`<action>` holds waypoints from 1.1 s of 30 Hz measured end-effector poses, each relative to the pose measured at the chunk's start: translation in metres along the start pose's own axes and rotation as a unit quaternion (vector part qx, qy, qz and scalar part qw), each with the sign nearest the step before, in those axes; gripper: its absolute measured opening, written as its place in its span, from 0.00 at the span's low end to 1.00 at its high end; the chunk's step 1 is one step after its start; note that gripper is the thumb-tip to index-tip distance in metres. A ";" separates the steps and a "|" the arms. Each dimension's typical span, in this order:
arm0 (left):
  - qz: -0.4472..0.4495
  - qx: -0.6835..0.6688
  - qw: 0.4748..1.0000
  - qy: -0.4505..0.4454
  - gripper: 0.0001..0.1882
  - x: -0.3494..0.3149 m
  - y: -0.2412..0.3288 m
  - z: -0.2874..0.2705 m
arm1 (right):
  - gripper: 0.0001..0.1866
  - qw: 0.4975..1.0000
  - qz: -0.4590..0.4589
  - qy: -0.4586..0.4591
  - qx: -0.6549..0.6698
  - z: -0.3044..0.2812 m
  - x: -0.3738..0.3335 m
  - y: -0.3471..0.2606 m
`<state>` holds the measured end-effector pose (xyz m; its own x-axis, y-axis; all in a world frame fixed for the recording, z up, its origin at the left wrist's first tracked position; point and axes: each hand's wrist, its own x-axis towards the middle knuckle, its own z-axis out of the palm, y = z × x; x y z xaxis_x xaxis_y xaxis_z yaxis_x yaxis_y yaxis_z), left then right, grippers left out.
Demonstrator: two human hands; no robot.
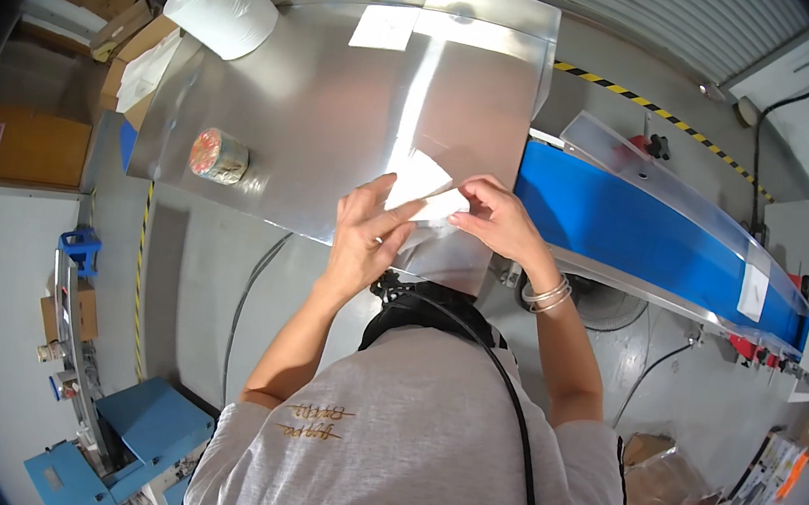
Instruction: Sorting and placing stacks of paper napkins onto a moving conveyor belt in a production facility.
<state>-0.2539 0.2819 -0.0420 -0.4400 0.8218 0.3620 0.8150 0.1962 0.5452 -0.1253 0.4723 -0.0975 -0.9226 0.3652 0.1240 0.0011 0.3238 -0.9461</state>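
Head view only: left of a side-by-side fisheye pair. Upright, looking steeply down past the wearer's shirt (424,434); left hand (362,233) and right hand (503,219) mid-frame, arm's reach. Takes in metal surface (311,112) ahead, blue conveyor (628,218) at right. Edges bow near the rim.

We see white paper (442,206), a silver-grey worktop (310,122), a white roll (237,16), a bright blue conveyor belt (618,215), black-and-yellow diagonally striped floor tape (674,121), grey floor (212,280), and our pale grey shirt (433,435) with golden-brown lettering (309,431).
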 end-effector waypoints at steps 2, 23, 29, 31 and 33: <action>-0.009 -0.004 1.000 0.011 0.20 -0.001 -0.006 0.003 | 0.18 0.997 -0.040 0.011 -0.058 -0.008 -0.008 0.008; -0.062 -0.009 0.997 0.051 0.21 -0.005 -0.012 0.009 | 0.24 0.969 0.042 0.200 -0.135 -0.073 -0.039 0.016; -0.038 0.002 0.998 0.058 0.20 -0.007 -0.016 0.010 | 0.23 0.999 0.030 -0.025 0.001 -0.008 0.015 -0.019; -0.032 0.003 0.998 0.056 0.20 -0.005 -0.014 0.010 | 0.23 0.998 0.038 -0.045 0.016 -0.001 0.025 -0.018; -0.046 -0.019 0.998 0.048 0.17 0.000 -0.009 0.009 | 0.23 0.997 0.049 -0.060 0.029 -0.001 0.024 -0.011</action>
<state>-0.2575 0.2850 -0.0540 -0.5484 0.7453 0.3793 0.7556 0.2472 0.6067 -0.1466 0.4787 -0.0842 -0.9585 0.2850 -0.0028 0.0743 0.2404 -0.9678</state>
